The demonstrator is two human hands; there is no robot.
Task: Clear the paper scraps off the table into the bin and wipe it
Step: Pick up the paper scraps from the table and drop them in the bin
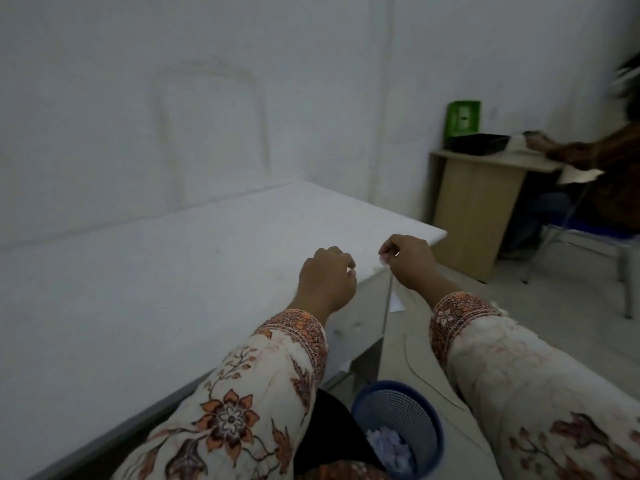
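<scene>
Both hands work at the near right edge of the white table (173,271), close to its near right corner. The right hand (410,261) sits just off that edge with thumb and forefinger pinched together on a small pale paper scrap (382,260); the left hand (327,282) rests on the tabletop just inside the edge with its fingers curled under, and a sliver of white at its fingertips suggests another scrap, though whether it truly holds one cannot be told. A few tiny white bits (356,326) lie further along the same edge toward the camera, and a larger sheet (396,303) lies on the floor below the right hand. The blue mesh bin (398,424) stands on the floor beneath the near edge, already holding a heap of torn paper. Such scraps should be almost weightless, limp and apt to flutter or cling to the skin, so a fingertip pinch or a sweep with the side of the hand toward the edge would probably serve better than a full grasp, with the release made low over the bin lest they drift. No cloth for wiping is in view
</scene>
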